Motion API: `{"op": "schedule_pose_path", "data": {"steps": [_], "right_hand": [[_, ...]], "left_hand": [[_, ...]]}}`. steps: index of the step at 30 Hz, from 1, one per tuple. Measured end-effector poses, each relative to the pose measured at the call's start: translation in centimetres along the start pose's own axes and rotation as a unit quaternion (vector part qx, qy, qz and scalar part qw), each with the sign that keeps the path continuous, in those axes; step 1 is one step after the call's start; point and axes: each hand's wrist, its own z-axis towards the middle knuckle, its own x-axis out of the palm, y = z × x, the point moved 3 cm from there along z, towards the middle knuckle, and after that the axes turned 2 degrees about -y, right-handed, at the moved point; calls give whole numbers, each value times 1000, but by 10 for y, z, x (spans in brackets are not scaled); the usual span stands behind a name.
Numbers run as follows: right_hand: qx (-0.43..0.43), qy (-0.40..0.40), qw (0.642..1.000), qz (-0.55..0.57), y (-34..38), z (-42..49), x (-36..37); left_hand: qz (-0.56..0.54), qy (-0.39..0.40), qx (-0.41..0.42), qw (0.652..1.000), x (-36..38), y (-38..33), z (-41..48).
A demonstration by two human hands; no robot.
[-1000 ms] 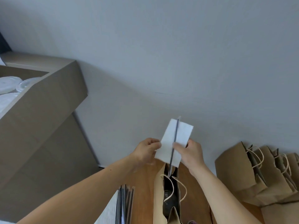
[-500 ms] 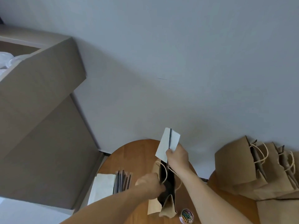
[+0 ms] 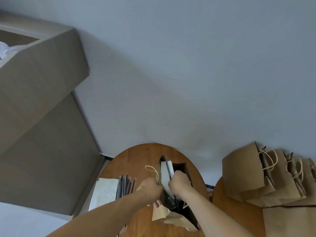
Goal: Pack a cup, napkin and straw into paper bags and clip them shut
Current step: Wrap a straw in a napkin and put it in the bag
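Note:
An open brown paper bag (image 3: 171, 218) stands on the round wooden table (image 3: 140, 159). My right hand (image 3: 179, 181) holds a white napkin (image 3: 166, 175) and a black straw (image 3: 169, 171) together, pushed down into the bag's mouth. My left hand (image 3: 150, 188) grips the bag's left rim beside its twine handle (image 3: 151, 170). The inside of the bag is dark, and a dark object shows at the bottom; I cannot tell what it is.
A stack of white napkins (image 3: 105, 190) and several black straws (image 3: 125, 186) lie on the table's left side. Several paper bags (image 3: 248, 175) stand on a second table at the right. A large cardboard box (image 3: 39, 93) holding clear lids rises at the left.
My right hand lowered the napkin and straw from above the bag into its mouth. My left hand left the napkin and took hold of the bag's rim. The camera tilted down.

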Motion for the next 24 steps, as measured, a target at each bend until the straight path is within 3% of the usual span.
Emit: {"op": "schedule_pose_path", "data": {"steps": [6, 15, 24], "right_hand": [[39, 55, 998, 2, -27, 19, 47], [50, 19, 997, -58, -36, 42, 69], [28, -7, 997, -72, -32, 33, 65]], "left_hand": [[11, 1, 12, 1000, -8, 15, -8], [84, -29, 17, 996, -15, 20, -9], [85, -27, 29, 996, -13, 14, -5]]}}
